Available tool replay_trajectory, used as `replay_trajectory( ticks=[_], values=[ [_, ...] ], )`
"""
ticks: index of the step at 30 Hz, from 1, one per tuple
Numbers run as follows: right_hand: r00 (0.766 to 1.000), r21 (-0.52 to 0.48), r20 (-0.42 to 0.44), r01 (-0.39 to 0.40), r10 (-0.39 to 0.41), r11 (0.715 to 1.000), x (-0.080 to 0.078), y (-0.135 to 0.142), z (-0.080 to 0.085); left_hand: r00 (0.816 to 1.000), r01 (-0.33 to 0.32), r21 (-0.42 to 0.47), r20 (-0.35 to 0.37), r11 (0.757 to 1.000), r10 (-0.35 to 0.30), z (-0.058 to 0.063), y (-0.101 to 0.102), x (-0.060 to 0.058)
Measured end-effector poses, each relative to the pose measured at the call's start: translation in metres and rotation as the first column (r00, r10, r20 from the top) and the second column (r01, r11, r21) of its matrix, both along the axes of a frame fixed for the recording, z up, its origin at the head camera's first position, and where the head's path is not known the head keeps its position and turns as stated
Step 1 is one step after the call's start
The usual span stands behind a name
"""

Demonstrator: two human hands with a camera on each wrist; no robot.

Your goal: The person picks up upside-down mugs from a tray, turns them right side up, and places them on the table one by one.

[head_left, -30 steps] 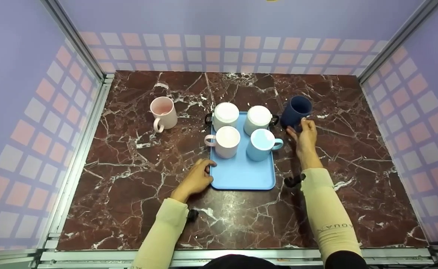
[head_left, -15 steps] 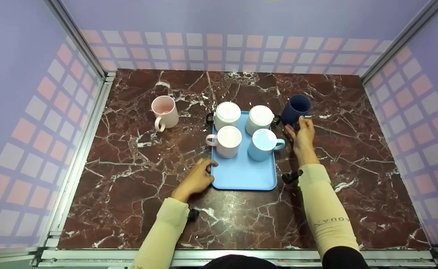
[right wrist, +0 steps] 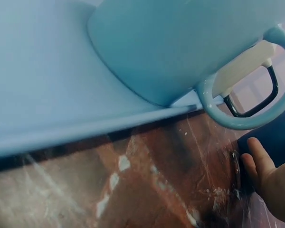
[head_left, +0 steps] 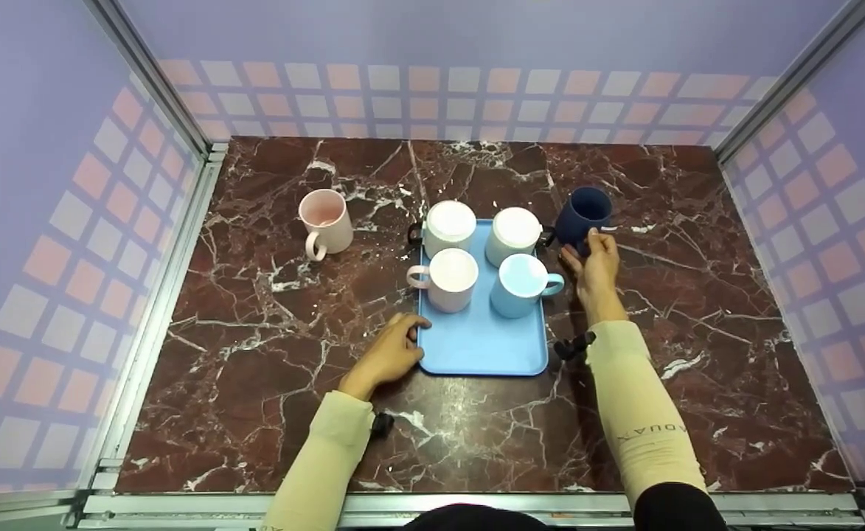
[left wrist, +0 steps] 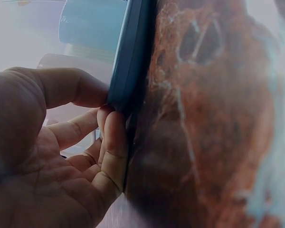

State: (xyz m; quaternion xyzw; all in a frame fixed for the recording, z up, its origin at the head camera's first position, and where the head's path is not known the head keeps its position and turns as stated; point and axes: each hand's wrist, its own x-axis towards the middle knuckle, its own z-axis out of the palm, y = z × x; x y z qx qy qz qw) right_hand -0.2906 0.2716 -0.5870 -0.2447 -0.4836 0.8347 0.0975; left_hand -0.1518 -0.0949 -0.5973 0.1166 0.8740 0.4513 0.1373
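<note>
My right hand [head_left: 599, 269] pinches the mug [head_left: 579, 221] just ahead by its handle [head_left: 584, 248], probably the surest hold on stiff, breakable ceramic, while my left hand [head_left: 389, 350] grips the tray [head_left: 484, 350].

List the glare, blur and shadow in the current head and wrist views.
Head: mostly clear, a soft patch of glare on the tabletop in front of the tray; left wrist: washed out at upper left, above the left hand, with the tabletop blurred at right; right wrist: a bluish cast, and a dark band of shadow under the tray's edge.
</note>
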Motion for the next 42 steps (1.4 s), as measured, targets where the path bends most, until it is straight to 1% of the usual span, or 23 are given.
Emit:
replay_trajectory(
  ticks=[8, 12, 14, 17, 21, 27, 33, 37, 42],
  values=[
    [0.999, -0.069, 0.033, -0.006, 0.008, 0.998, -0.003, 0.002, 0.004, 1.0, -0.003, 0.002, -0.009, 1.0, 0.003, 0.0, 0.0, 0.0],
    [0.998, -0.089, 0.044, -0.04, 0.045, 0.995, -0.002, 0.006, 0.006, 1.0, 0.0, 0.004, -0.014, 1.0, 0.0, 0.0, 0.0, 0.0],
    [0.995, -0.088, 0.06, -0.069, 0.075, 0.994, 0.0, 0.008, 0.006, 1.0, 0.0, 0.007, -0.01, 1.0, 0.0, 0.0, 0.0, 0.001],
    [0.99, -0.059, 0.081, -0.107, 0.112, 0.992, 0.003, 0.01, 0.007, 1.0, -0.001, 0.008, -0.005, 1.0, 0.001, 0.0, 0.0, 0.001],
    [0.987, -0.016, 0.092, -0.13, 0.131, 0.991, 0.009, 0.011, 0.007, 1.0, 0.0, 0.005, -0.007, 1.0, 0.0, 0.001, 0.0, 0.001],
    [0.981, 0.052, 0.12, -0.158, 0.151, 0.986, 0.024, 0.012, 0.008, 1.0, 0.008, 0.001, -0.025, 1.0, -0.008, 0.002, -0.001, 0.001],
    [0.977, 0.115, 0.149, -0.167, 0.149, 0.979, 0.045, 0.01, 0.011, 1.0, 0.006, -0.009, -0.017, 1.0, -0.006, 0.002, 0.0, 0.0],
    [0.981, 0.173, 0.134, -0.165, 0.143, 0.971, 0.06, 0.008, 0.012, 1.0, 0.004, -0.006, -0.019, 1.0, -0.004, 0.002, 0.0, 0.0],
    [0.988, 0.193, 0.092, -0.138, 0.122, 0.971, 0.077, 0.004, 0.012, 1.0, 0.001, -0.002, -0.02, 1.0, -0.001, 0.001, 0.0, 0.001]
  ],
)
